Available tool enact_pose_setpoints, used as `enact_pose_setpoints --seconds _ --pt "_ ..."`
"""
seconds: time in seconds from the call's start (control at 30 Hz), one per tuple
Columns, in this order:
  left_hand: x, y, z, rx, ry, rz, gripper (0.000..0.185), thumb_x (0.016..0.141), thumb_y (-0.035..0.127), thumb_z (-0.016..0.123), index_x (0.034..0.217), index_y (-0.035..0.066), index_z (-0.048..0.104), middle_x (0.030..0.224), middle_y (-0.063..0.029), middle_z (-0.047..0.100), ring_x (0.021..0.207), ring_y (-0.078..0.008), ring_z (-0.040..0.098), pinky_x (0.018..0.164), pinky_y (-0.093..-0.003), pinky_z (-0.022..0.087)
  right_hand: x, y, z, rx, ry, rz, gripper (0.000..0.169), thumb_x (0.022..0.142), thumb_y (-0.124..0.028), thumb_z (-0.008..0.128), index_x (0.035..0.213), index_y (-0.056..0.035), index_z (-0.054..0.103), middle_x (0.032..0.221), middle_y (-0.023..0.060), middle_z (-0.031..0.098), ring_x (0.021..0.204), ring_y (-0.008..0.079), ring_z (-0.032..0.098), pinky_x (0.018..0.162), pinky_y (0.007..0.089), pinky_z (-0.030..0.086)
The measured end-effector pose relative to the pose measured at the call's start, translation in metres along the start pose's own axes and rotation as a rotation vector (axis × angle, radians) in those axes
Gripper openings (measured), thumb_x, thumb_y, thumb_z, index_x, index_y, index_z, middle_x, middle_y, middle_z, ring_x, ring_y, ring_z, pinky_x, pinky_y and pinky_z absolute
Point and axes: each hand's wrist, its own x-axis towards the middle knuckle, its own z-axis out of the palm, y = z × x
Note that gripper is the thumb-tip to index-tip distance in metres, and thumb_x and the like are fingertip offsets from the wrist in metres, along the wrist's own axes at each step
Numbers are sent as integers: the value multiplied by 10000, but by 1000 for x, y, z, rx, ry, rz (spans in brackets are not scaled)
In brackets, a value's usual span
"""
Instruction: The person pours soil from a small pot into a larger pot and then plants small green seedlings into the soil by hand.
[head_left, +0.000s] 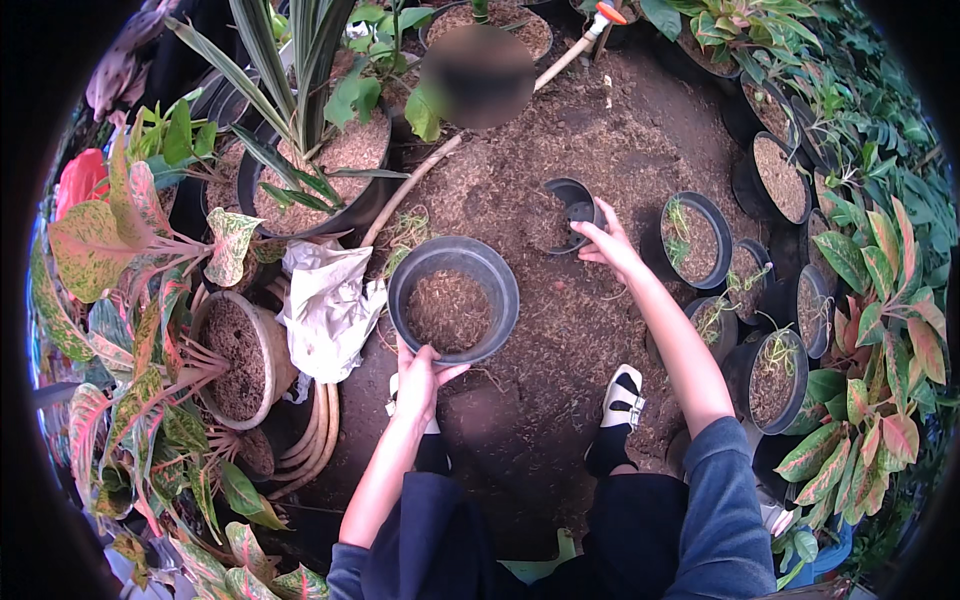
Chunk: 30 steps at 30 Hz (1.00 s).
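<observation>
My left hand (418, 381) grips the near rim of a round black plastic plant pot (506, 300). Loose brown potting mix (450, 311) lies in the bottom part of that pot, well below its rim. Farther off and to the right, my right hand (609, 241) holds a smaller black plastic pot (583, 201) by its side wall. This small pot is tipped over, its mouth toward the left, against the heap of brown growing mix (517, 180) on the ground. Drain holes show inside it.
Several black pots with small seedlings (694, 240) stand at the right. Aglaonema plants (885, 300) crowd both sides. A crumpled white plastic bag (330, 307) and a coiled hose (322, 427) lie at the left. A pipe with an orange-handled tap (600, 21) rises at the back.
</observation>
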Motion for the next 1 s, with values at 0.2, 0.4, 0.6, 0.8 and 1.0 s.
enact_pose_setpoints --seconds 0.2,0.4,0.6,0.8,1.0 --pt "13 -7 5 -52 -3 5 431 772 -35 306 1189 44 232 1151 -222 408 861 -381 590 667 -424 570 -24 -28 -11 -9 -39 -71 869 674 -340 714 1361 -158 215 984 106 516 632 139 549 593 270 516" --pt "17 -9 3 -45 24 -47 456 772 -26 294 1215 30 198 1111 -243 429 863 -372 592 690 -422 566 -59 -60 9 -70 -75 -239 829 664 -333 739 1340 -155 291 1064 129 456 669 128 550 604 241 491" --pt "18 -9 -3 -28 2 -74 479 769 -20 289 1236 23 189 1134 -251 433 861 -359 599 683 -400 571 -98 -72 60 -498 -1 -559 850 600 -345 790 1319 -218 356 1137 148 337 668 120 527 616 241 484" --pt "17 -7 -3 -18 -45 -47 547 799 -20 241 1306 114 85 1217 -226 375 902 -338 589 666 -374 581 -114 -75 94 -597 -108 -557 862 562 -321 806 1304 -263 372 1199 166 299 664 174 543 633 300 506" --pt "14 -2 -1 -22 -3 -56 569 769 -27 276 1305 90 124 1176 -224 434 872 -327 604 675 -388 572 -102 -76 112 -605 -22 -628 854 564 -295 800 1298 -266 365 1210 181 278 842 295 578 710 365 518"
